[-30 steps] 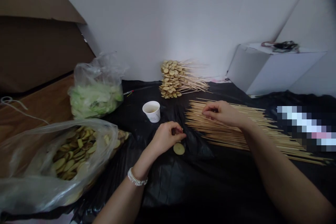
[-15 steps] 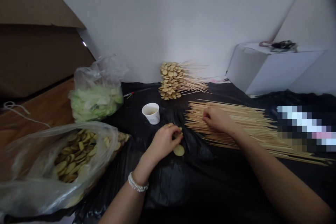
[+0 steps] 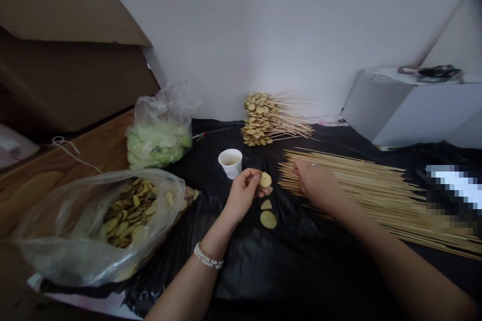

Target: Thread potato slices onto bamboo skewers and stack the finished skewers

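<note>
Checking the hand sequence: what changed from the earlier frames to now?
The left hand has raised a potato slice in its fingertips, and a small potato piece now lies by the round slice on the black plastic sheet. The right hand stays on the loose skewers. Skewered slices and paper cup unchanged.

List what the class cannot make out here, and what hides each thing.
Head view:
Fingertips of the right hand among the skewers: hidden by the back of the hand.
Lower slices in the plastic bag: hidden by cloudy plastic.
Skewer ends: cut off by the right edge.
Object at right: blurred into squares.
</note>
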`<state>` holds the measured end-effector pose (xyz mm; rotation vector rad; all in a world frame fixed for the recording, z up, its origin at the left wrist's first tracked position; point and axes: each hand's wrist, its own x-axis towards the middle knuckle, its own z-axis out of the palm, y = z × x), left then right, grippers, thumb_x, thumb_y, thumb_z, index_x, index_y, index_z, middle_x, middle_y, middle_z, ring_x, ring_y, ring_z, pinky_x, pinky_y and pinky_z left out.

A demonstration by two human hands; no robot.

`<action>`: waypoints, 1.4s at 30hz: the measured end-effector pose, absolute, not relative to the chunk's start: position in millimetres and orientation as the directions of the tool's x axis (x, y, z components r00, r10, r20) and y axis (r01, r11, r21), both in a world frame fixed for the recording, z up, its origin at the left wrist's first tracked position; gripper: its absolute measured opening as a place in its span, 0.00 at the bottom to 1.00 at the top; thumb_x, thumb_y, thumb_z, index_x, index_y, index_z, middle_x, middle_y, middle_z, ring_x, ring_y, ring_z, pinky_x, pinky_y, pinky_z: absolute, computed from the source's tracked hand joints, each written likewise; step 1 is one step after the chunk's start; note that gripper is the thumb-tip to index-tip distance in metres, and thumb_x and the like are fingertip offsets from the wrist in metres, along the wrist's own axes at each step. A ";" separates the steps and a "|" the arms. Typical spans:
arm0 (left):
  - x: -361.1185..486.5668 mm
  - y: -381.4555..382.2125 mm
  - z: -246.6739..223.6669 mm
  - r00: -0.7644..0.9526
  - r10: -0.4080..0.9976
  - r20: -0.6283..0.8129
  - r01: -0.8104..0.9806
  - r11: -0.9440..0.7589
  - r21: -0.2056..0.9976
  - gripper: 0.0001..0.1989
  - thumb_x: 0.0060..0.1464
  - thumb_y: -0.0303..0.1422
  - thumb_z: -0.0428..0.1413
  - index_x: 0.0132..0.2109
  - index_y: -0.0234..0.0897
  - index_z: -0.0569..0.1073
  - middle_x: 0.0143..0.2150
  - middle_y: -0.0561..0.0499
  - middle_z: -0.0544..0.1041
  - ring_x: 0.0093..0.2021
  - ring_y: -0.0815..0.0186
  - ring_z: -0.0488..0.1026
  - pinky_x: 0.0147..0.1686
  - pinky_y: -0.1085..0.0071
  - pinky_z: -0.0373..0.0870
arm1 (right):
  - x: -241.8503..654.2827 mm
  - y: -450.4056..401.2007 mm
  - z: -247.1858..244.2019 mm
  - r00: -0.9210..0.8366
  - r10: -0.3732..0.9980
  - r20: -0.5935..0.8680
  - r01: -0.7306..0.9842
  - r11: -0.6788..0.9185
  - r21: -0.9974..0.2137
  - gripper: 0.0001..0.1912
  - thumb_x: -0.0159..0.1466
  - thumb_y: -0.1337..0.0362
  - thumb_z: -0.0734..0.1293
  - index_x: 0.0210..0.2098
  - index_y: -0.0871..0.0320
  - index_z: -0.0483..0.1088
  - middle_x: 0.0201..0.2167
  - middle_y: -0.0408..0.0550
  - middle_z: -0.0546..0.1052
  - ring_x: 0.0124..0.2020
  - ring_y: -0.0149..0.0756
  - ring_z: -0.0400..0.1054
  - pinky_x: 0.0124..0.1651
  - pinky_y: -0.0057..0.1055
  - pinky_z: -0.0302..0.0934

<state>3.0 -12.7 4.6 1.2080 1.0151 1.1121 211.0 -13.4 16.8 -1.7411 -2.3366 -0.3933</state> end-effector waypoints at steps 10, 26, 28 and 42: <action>-2.6 -10.5 10.1 0.247 0.939 -0.241 -0.507 0.337 0.793 0.10 0.48 0.26 0.63 0.38 0.31 0.71 0.36 0.46 0.78 0.36 0.67 0.78 0.33 0.78 0.74 | 189.8 -29.9 8.9 -0.385 0.749 0.540 0.873 0.485 -0.051 0.15 0.70 0.64 0.53 0.44 0.59 0.70 0.39 0.51 0.77 0.34 0.35 0.70 0.33 0.28 0.54; -5.0 -5.4 8.2 0.256 0.928 -0.271 -0.686 0.372 0.625 0.08 0.48 0.20 0.61 0.36 0.32 0.74 0.32 0.51 0.77 0.33 0.73 0.76 0.29 0.84 0.72 | 184.5 -38.0 7.7 -0.420 0.697 0.581 0.864 0.503 0.020 0.15 0.68 0.66 0.57 0.47 0.56 0.72 0.35 0.49 0.77 0.30 0.33 0.69 0.31 0.27 0.54; -4.4 -5.7 8.6 0.253 0.932 -0.260 -0.686 0.362 0.631 0.07 0.48 0.20 0.61 0.35 0.32 0.74 0.31 0.51 0.77 0.32 0.73 0.76 0.28 0.85 0.72 | 184.0 -38.8 7.9 -0.423 0.703 0.572 0.862 0.507 0.015 0.15 0.68 0.66 0.57 0.47 0.56 0.72 0.35 0.49 0.77 0.31 0.33 0.69 0.31 0.27 0.54; -2.3 -9.5 10.6 0.114 0.980 -0.162 -0.567 0.198 0.799 0.15 0.39 0.26 0.68 0.36 0.32 0.75 0.30 0.52 0.78 0.31 0.74 0.76 0.30 0.84 0.70 | 182.0 -40.4 8.3 -0.393 0.735 0.552 0.864 0.500 -0.052 0.15 0.68 0.65 0.55 0.43 0.57 0.73 0.36 0.49 0.77 0.31 0.34 0.70 0.31 0.29 0.54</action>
